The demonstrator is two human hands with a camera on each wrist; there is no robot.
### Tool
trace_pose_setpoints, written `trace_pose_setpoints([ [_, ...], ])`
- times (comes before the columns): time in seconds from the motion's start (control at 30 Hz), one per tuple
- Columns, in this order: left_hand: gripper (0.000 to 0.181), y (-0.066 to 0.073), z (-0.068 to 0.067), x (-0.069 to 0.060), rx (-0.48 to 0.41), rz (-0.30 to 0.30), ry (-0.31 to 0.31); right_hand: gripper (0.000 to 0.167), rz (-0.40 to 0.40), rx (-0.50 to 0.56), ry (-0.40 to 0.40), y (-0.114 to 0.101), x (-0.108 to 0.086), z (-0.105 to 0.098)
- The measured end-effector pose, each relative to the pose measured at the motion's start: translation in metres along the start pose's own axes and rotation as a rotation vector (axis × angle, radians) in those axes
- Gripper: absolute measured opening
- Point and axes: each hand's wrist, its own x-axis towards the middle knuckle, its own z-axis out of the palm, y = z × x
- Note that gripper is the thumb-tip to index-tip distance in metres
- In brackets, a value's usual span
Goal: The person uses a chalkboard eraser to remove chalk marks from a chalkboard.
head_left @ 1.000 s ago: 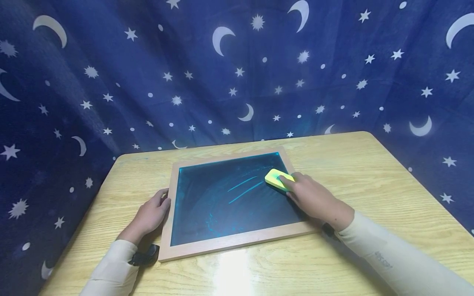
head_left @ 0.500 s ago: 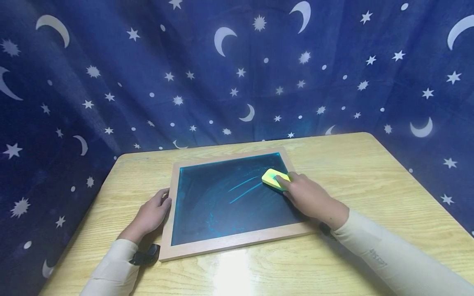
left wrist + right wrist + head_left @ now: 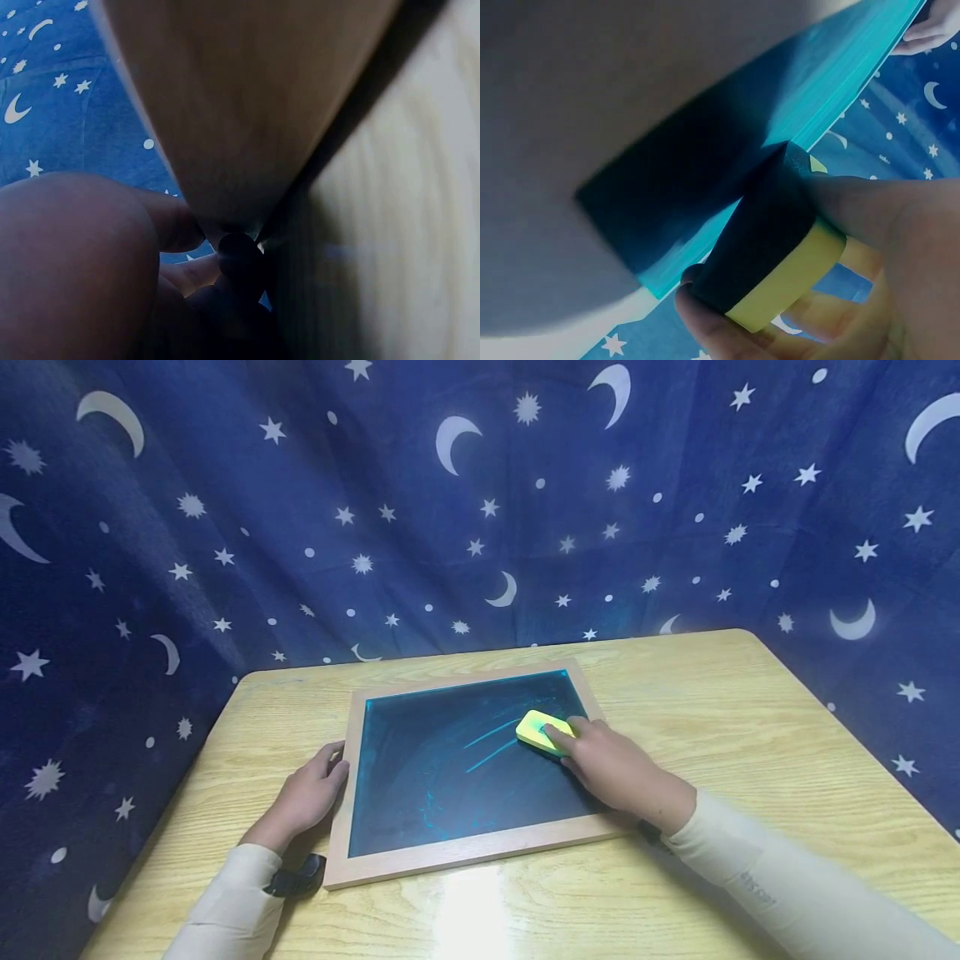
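Note:
A wood-framed chalkboard (image 3: 420,735) lies at a slight angle on the table. Two thin blue-green lines (image 3: 491,756) and fainter smudges mark its dark surface. My right hand (image 3: 618,768) grips a yellow chalkboard eraser (image 3: 531,728) with a dark underside, over the right half of the board, where it covers the upper right ends of the lines. The eraser (image 3: 769,240) sits between thumb and fingers in the right wrist view. My left hand (image 3: 307,797) touches the left edge of the wooden frame (image 3: 240,90); its farther fingers are dark in the left wrist view.
The wood-grain table (image 3: 690,718) extends past the board on all sides. A blue curtain (image 3: 405,468) with moons and stars hangs behind and at both sides. Black wrist straps (image 3: 298,878) show at both cuffs.
My right hand has moved the eraser left and slightly nearer across the board, now covering more of the lines' right ends. My left hand stays by the frame.

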Motion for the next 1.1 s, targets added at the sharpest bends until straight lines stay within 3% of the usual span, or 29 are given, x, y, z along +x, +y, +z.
trace_pose_setpoints([
  [0.37, 0.055, 0.001, 0.000, -0.001, 0.014, 0.004, 0.000, 0.050, -0.083, -0.047, 0.028, -0.019, -0.008, 0.004],
  [1.1, 0.056, 0.000, -0.001, 0.000, 0.012, -0.005, -0.007, 0.052, -0.166, -0.025, -0.063, -0.061, -0.023, -0.006],
])
